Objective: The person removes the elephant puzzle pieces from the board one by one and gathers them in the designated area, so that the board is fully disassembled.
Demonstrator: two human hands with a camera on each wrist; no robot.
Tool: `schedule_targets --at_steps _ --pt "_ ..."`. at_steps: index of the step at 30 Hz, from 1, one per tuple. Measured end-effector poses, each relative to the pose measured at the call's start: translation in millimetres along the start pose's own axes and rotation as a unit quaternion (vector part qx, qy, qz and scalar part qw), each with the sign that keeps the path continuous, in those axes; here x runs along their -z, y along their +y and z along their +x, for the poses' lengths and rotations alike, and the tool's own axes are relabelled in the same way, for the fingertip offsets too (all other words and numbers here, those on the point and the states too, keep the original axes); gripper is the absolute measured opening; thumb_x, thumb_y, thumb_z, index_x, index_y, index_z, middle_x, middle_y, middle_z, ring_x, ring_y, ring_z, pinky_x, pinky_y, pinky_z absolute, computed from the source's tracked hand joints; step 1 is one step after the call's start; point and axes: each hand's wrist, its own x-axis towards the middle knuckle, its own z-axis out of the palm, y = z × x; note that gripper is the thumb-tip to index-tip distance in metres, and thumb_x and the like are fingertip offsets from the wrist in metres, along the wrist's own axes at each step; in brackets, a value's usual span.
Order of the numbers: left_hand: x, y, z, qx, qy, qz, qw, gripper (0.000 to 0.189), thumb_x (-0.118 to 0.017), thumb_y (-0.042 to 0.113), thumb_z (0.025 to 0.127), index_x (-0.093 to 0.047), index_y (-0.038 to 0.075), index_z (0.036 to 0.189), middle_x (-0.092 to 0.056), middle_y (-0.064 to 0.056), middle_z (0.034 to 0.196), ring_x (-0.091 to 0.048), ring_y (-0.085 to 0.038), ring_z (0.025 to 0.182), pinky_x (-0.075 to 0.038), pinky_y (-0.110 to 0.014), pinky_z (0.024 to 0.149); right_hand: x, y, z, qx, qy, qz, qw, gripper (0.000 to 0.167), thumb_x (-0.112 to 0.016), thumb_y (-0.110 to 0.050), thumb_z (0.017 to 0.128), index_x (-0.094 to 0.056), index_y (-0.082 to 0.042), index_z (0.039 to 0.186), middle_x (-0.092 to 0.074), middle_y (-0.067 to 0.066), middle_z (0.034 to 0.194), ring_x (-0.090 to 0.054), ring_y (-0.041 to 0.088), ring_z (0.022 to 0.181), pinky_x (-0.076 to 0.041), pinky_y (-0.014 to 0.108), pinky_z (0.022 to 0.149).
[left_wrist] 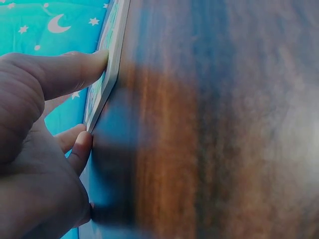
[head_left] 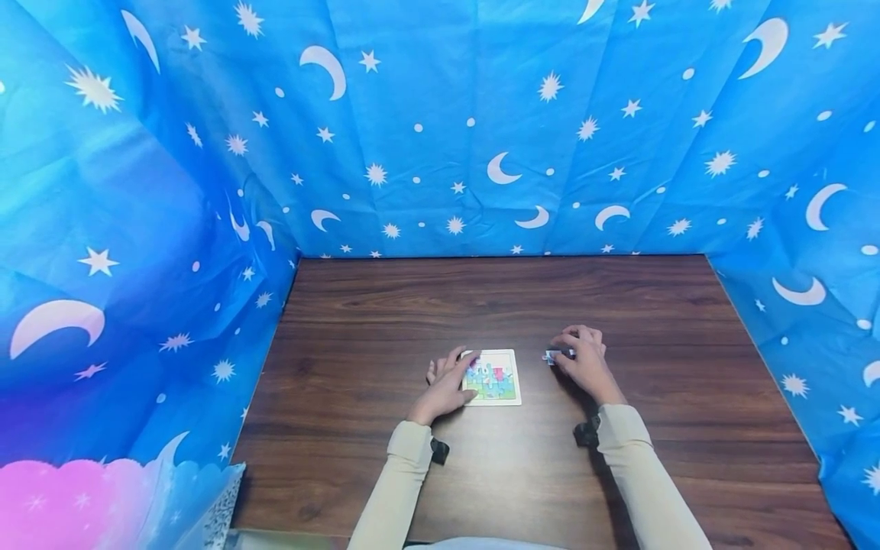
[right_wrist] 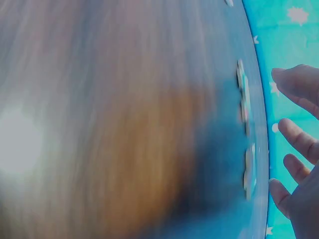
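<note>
A small square jigsaw puzzle [head_left: 509,389] in a pale frame lies on the table, its colourful picture showing. My left hand [head_left: 445,386] rests on the puzzle's left side, thumb and fingers spread along it. In the left wrist view the thumb [left_wrist: 79,74] presses on the board near its edge, while other fingertips touch the edge and the tabletop. To the right, my right hand [head_left: 584,363] hovers over loose jigsaw pieces [head_left: 550,357], partly hiding them. The right wrist view shows its fingers [right_wrist: 299,139] apart and holding nothing, above two groups of pieces [right_wrist: 250,172].
The brown wooden table [head_left: 385,305] meets a blue curtain [head_left: 440,92] with moons and stars at its back and sides. A scalloped pink and blue cloth [head_left: 89,504] hangs at the lower left. Another pale bit [right_wrist: 229,2] lies farther off in the right wrist view.
</note>
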Motion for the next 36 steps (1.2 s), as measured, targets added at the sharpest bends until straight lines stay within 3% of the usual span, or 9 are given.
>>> schedule_targets --at_steps 4,12,21,30,36 --pt "-1.2 -2.2 1.5 0.002 0.011 -0.016 0.9998 0.076 -0.074 0.016 0.090 -0.037 0.013 0.156 -0.023 -0.017 0.161 -0.025 -0.041 0.142 -0.003 -0.071 0.110 -9.6 -9.6 6.2 0.014 -0.001 0.010 0.9999 0.017 -0.080 -0.004 0.080 -0.074 -0.002 0.096 -0.058 0.025 0.117 -0.037 0.050 0.117 -0.027 0.066 0.088" --pt "0.2 1.6 3.4 0.042 -0.001 -0.011 0.9991 0.082 -0.074 0.021 0.092 -0.027 0.004 0.158 -0.019 -0.019 0.161 -0.019 -0.038 0.147 -0.002 -0.065 0.114 -27.6 -27.8 11.2 0.025 -0.022 0.012 0.9994 0.017 -0.082 -0.009 0.082 -0.075 -0.002 0.096 -0.058 0.023 0.117 -0.037 0.050 0.118 -0.028 0.067 0.091" --pt "0.0 5.9 1.0 0.046 0.002 -0.014 0.9988 0.081 -0.074 0.019 0.091 -0.029 0.003 0.157 -0.022 -0.018 0.160 -0.019 -0.036 0.147 -0.002 -0.064 0.115 -51.9 -47.9 9.6 0.054 -0.050 0.014 0.9972 0.015 -0.081 -0.012 0.084 -0.076 -0.003 0.095 -0.059 0.021 0.114 -0.040 0.048 0.117 -0.030 0.065 0.090" --pt "-3.2 4.9 0.2 0.033 0.018 -0.009 0.9993 0.080 -0.076 0.017 0.087 -0.036 -0.001 0.153 -0.027 -0.019 0.154 -0.023 -0.040 0.143 -0.004 -0.066 0.113 -73.5 -61.3 10.3 0.061 -0.088 0.005 0.9943 0.010 -0.081 -0.017 0.084 -0.076 -0.013 0.091 -0.058 0.017 0.119 -0.037 0.045 0.121 -0.027 0.064 0.092" --pt "1.1 6.0 1.0 0.042 0.010 0.005 0.9991 0.079 -0.076 0.019 0.088 -0.036 0.001 0.154 -0.027 -0.017 0.155 -0.022 -0.039 0.139 -0.009 -0.063 0.112 -84.1 -70.9 13.3 0.083 -0.103 -0.005 0.9913 0.012 -0.083 -0.019 0.082 -0.076 -0.012 0.088 -0.058 0.019 0.119 -0.037 0.044 0.119 -0.026 0.065 0.091"
